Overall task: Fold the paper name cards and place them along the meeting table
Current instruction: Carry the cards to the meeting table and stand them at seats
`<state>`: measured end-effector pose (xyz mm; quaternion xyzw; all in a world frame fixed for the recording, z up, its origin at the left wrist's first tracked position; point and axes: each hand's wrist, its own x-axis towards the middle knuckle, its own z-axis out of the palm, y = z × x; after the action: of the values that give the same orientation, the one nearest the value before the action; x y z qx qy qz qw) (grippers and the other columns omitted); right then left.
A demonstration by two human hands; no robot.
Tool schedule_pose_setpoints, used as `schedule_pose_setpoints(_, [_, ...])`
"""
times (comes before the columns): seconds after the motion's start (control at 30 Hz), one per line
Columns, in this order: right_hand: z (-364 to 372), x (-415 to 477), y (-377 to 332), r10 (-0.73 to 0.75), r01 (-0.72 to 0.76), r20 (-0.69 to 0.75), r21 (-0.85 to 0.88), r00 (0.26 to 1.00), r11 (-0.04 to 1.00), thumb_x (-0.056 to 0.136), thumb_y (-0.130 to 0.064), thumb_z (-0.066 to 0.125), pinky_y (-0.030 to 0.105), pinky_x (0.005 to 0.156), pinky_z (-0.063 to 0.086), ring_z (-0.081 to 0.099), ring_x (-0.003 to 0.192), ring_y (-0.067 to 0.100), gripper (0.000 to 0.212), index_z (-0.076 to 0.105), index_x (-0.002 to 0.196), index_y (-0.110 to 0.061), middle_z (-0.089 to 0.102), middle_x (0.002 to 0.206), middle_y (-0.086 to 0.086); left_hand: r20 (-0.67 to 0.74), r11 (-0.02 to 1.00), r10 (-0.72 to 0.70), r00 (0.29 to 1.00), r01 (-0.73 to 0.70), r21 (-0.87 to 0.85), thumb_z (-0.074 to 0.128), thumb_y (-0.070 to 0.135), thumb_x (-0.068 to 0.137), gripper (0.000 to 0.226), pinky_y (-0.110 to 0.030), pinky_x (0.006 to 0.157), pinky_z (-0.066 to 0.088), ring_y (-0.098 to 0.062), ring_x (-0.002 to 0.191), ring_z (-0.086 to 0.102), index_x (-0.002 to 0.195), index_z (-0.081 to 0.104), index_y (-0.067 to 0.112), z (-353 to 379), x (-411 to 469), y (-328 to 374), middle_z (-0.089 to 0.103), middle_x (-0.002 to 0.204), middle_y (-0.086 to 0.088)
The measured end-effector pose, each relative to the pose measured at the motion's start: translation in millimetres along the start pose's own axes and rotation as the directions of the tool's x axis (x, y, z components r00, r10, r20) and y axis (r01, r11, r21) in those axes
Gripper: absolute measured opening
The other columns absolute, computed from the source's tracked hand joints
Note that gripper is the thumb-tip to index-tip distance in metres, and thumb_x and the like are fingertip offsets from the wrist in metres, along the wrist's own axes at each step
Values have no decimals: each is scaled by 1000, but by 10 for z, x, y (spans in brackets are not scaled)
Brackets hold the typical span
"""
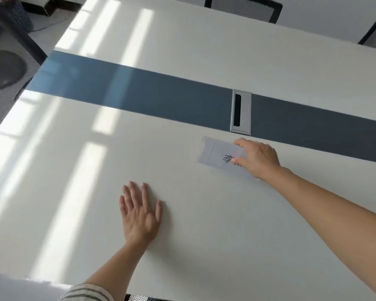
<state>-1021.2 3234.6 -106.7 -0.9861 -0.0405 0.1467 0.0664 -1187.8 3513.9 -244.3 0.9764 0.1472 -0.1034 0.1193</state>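
Pinching the white paper name card (213, 154) between thumb and fingers, the right hand (257, 158) holds it beside the blue centre strip (139, 92) of the white meeting table (204, 246); the left hand (139, 216), fingers spread, lies flat, probably for support.

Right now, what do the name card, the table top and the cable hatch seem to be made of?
Name card: thin white paper, matt, with a crease line and printed characters. Table top: probably smooth off-white laminate or lacquer; it reflects window light softly. Cable hatch: silver-grey, satin, likely metal, possibly coated plastic.
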Motion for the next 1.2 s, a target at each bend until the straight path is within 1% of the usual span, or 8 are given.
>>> schedule_pose_setpoints(0.3, [206,675,192,-104,104,-5,17,995,994,86,-37,65,38,92,38,58,114,29,46,54,129,-25,63,129,3,22,996,-31,999,29,81,13,62,90,80,-43,118,-2,-38,147,8,149,27,10,28,43,11,18,158,-23])
schedule_pose_setpoints(0.4, [237,687,221,-154,161,-95,70,984,985,87,-32,65,42,105,32,46,129,29,53,50,136,-21,53,141,6,22,996,-32,999,31,81,10,62,89,81,-43,118,0,-39,146,11,148,29,10,27,40,8,20,157,-23])
schedule_pose_setpoints(0.5, [376,494,209,-169,166,-224,-33,960,986,90,-32,61,53,113,23,32,140,37,58,43,143,-19,41,149,14,18,997,-36,999,34,69,11,63,89,81,-44,118,0,-39,146,10,148,29,10,25,45,19,20,157,-23])
schedule_pose_setpoints(0.77, [516,459,285,-155,146,-169,-64,973,987,95,-44,37,52,120,5,11,148,36,61,25,151,-26,23,159,13,20,998,-27,999,26,51,11,63,89,81,-44,118,0,-39,146,12,147,30,10,16,35,16,22,156,-24])
schedule_pose_setpoints(0.93, [468,474,287,-168,162,-148,-49,975,986,94,-44,46,49,120,3,7,149,34,65,24,151,-23,20,160,13,-11,999,-10,1000,10,49,12,62,89,81,-44,117,1,-41,145,14,146,32,9,54,41,1,24,155,-25])
schedule_pose_setpoints(1.07, [405,295,197,-136,152,-282,38,950,988,91,-36,53,52,117,18,26,143,37,60,38,145,-13,36,151,16,-25,999,-4,1000,6,50,24,58,89,77,-45,117,1,-40,146,12,148,30,9,76,32,-24,21,156,-25])
schedule_pose_setpoints(1.13, [408,65,148,-131,165,-376,58,917,985,88,-31,54,48,107,33,47,127,36,48,54,130,-8,54,137,15,-23,999,3,1000,-2,41,23,57,88,77,-44,117,-3,-39,147,9,149,28,10,67,35,-23,18,157,-25])
schedule_pose_setpoints(1.2, [423,-275,95,-61,128,-329,186,942,974,89,-26,55,40,92,46,62,107,31,35,63,118,-9,67,118,9,-4,1000,2,1000,-2,28,20,58,88,78,-43,117,-5,-38,147,6,150,24,11,49,24,-16,14,158,-24])
